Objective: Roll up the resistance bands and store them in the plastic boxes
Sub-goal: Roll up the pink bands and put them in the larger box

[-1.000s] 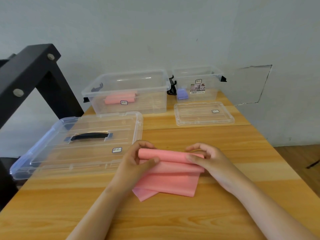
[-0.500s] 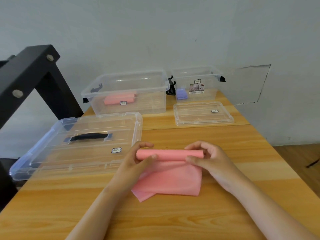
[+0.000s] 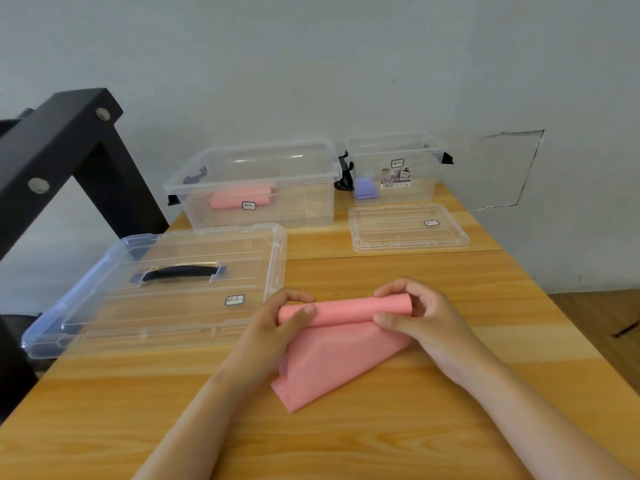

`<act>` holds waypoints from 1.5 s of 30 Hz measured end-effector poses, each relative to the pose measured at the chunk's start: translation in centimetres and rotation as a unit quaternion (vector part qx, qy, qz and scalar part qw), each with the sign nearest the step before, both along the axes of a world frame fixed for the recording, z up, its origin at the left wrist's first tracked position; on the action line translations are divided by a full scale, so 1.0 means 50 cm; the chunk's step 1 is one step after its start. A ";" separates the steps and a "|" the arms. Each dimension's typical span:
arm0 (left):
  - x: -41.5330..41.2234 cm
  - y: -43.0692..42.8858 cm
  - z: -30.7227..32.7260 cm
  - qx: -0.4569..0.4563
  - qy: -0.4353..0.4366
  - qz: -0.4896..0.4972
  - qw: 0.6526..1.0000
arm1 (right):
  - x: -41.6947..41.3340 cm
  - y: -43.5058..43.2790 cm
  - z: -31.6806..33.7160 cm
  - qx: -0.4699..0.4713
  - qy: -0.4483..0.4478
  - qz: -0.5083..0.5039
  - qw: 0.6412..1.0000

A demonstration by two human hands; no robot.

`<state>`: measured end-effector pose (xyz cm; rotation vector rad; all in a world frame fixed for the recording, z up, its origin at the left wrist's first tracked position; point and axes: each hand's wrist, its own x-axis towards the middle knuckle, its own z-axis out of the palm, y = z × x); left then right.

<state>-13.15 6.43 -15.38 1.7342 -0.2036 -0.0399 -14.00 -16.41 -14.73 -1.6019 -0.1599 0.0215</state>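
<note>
Left hand (image 3: 277,329) and right hand (image 3: 427,323) pinch one pink band (image 3: 341,355) before two boxes (image 3: 304,206) (image 3: 426,183).

A pink resistance band (image 3: 346,308) is half rolled, its tube lying crosswise above a loose, slanting tail, while a rolled pink band (image 3: 239,199) lies in the large clear plastic box (image 3: 304,202) behind it, and a rolled purple band (image 3: 364,188) in the smaller clear box (image 3: 422,181).

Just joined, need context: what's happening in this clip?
A person is rolling a pink resistance band on the wooden table. The left grip and right grip, bare hands, each pinch one end of the roll; the unrolled part lies toward the person. One rolled pink band already sits in the large clear box; its lid lies in front of it.
</note>
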 end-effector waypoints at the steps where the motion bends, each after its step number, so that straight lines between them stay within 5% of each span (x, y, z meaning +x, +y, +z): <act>1: 0.001 0.000 0.002 0.005 -0.015 0.007 1.000 | 0.001 0.000 -0.002 0.002 0.008 0.004 1.000; 5: 0.002 0.004 0.000 -0.061 -0.038 0.013 0.997 | 0.006 0.002 -0.008 -0.002 0.041 0.012 0.999; 23: -0.002 -0.004 -0.014 0.063 -0.062 0.010 0.996 | 0.007 0.001 -0.011 -0.003 0.043 -0.006 0.999; 36: 0.010 0.009 -0.013 0.060 -0.014 -0.022 0.998 | 0.003 -0.004 -0.006 -0.015 -0.013 0.008 1.000; 45: 0.002 0.006 0.008 -0.080 -0.034 0.030 0.996 | 0.005 -0.004 -0.005 -0.001 0.064 0.046 0.997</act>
